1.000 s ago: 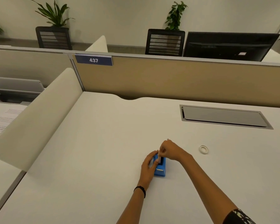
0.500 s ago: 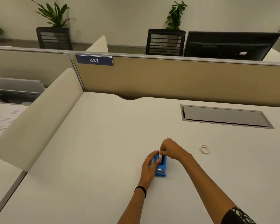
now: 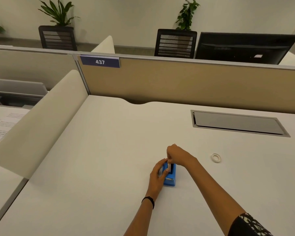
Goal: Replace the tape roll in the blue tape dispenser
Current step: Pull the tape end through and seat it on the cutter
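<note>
The small blue tape dispenser (image 3: 170,178) stands on the white desk (image 3: 100,159), its cutter end toward me. My left hand (image 3: 157,175) wraps around its left side and holds it. My right hand (image 3: 176,156) hovers over the dispenser's top slot, fingers pinched on a whitish tape roll (image 3: 169,165) that sits partly in the slot. A second small white tape ring (image 3: 216,157) lies flat on the desk to the right, apart from both hands.
A grey cable hatch (image 3: 237,123) is set into the desk at the back right. A curved white side divider (image 3: 41,113) borders the left, a tan partition (image 3: 186,84) the back. Papers (image 3: 2,126) lie on the neighbouring desk.
My right hand has risen slightly over the dispenser with the roll in its fingertips. My left hand keeps its hold on the dispenser.
</note>
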Motion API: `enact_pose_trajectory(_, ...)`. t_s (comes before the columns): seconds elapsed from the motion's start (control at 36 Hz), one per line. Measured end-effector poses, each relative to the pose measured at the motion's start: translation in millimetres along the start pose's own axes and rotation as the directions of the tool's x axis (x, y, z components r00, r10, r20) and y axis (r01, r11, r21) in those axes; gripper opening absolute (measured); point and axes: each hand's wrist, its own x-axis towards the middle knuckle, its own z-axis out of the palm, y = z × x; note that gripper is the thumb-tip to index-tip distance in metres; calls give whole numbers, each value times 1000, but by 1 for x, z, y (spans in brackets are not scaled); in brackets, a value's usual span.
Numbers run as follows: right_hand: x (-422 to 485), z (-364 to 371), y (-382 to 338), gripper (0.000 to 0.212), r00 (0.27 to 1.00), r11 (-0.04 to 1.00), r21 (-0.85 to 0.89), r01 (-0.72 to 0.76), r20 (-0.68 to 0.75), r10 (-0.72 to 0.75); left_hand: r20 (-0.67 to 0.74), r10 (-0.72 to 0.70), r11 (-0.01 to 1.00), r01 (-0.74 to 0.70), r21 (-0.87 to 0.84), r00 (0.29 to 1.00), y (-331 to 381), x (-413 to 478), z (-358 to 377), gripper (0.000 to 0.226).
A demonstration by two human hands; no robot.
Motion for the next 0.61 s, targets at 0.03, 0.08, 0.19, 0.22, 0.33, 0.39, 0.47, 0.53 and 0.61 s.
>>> enact_pose_trajectory(0.03, 0, -1, 0, 19, 1000, 1000, -3, -2, 6, 2, 0, 0, 1000, 0, 0, 1000, 0, 0, 0, 32)
enact_pose_trajectory(0.08, 0, -1, -1, 18, 1000, 1000, -21, -3, 18, 3, 3, 2, 1000, -2, 3, 1000, 0, 0, 0, 32)
enact_pose_trajectory(0.19, 0, -2, -4, 18, 1000, 997, -71, -7, 25, 9, 7, -3, 1000, 3, 7, 1000, -2, 0, 0, 32)
enact_pose_trajectory(0.22, 0, -1, -4, 17, 1000, 996, -91, -2, 23, 5, 5, -3, 1000, 3, 12, 1000, -2, 0, 0, 32)
enact_pose_trajectory(0.33, -1, -1, -7, 35, 1000, 992, -124, 1, 3, -1, -5, 9, 999, -9, 33, 1000, -4, 0, 0, 34)
enact_pose_trajectory(0.39, 1, -1, -4, 19, 1000, 992, -127, 14, -4, -15, -7, 9, 999, -9, 38, 1000, -5, 1, 0, 33)
enact_pose_trajectory(0.47, 3, 2, -1, 17, 1000, 992, -122, -21, 10, 23, -8, -3, 999, 3, 46, 1000, -6, 2, 1, 33)
enact_pose_trajectory(0.53, 4, 4, 0, 14, 1000, 993, -115, -10, -7, 9, -10, 3, 999, -3, 46, 1000, -6, 2, 1, 33)
enact_pose_trajectory(0.61, 6, 4, -1, 11, 1000, 995, -97, 4, -10, -5, -2, 11, 999, -11, 40, 1000, -4, 2, 1, 33)
